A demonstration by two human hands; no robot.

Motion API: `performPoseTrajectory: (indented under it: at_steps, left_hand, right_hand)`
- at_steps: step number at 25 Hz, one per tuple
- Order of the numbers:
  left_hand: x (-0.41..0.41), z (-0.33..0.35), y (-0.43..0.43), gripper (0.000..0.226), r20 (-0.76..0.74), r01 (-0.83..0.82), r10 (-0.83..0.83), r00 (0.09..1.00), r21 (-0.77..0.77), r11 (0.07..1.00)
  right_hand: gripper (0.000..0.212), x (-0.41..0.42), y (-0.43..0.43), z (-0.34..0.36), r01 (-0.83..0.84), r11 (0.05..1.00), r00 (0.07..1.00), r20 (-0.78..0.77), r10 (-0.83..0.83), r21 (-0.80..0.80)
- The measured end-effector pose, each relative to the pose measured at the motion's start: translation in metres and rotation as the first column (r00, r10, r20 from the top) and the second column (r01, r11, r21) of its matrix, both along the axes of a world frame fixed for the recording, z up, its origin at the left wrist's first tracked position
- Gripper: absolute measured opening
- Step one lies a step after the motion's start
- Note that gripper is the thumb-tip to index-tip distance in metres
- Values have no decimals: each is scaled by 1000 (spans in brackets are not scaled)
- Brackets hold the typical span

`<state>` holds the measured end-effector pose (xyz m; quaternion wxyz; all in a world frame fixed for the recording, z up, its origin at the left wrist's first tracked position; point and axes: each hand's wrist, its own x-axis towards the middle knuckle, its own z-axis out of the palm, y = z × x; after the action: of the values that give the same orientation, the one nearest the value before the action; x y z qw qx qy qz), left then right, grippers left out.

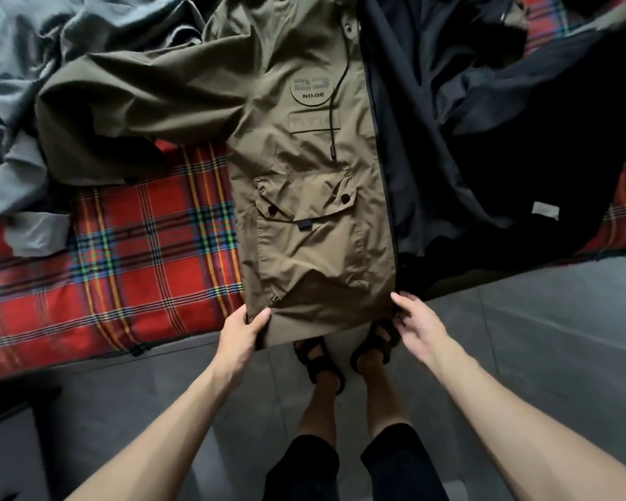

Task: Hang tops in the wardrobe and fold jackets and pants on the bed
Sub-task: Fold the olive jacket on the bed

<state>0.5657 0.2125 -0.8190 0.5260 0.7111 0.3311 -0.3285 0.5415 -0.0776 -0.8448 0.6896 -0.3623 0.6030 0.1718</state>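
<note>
An olive-green jacket (304, 146) lies front up on the bed, its black lining (467, 121) showing where the right half is thrown open. Its hem hangs over the bed's near edge. One sleeve stretches out to the left. A flap pocket sits low on the front panel. My left hand (244, 330) pinches the hem's left corner, thumb on top. My right hand (418, 325) is at the hem's right corner by the zip edge, fingers curled at the fabric; whether it grips the cloth is unclear.
The bed carries a red plaid blanket (123, 254). Grey clothes (19, 139) lie crumpled at the upper left. Below the bed edge is grey tiled floor (539, 320), where my feet in dark sandals stand. A dark object sits at the lower left.
</note>
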Motion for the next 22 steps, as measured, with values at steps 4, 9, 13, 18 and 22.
performPoseTrajectory:
  at_steps: [4,9,13,18,22]
  left_hand:
    - [-6,3,6,18,-22,-23,23,999,16,1000]
    - [4,23,-10,41,-66,265,-275,959,553,790]
    - [50,44,-54,55,135,335,-546,827,663,670]
    - [122,80,-156,30,352,358,-380,855,127,925]
    - [186,97,-255,45,438,462,-416,797,3,887]
  right_hand:
    - [10,-7,-1,4,-36,989,999,2,36,-141]
    - [9,-16,-14,19,-721,554,685,-306,661,-416]
    - [15,8,-49,57,-827,141,445,-482,755,-544]
    - [9,87,-160,104,-431,128,745,-272,609,-893]
    - [58,168,-276,89,-403,51,713,-279,643,-914]
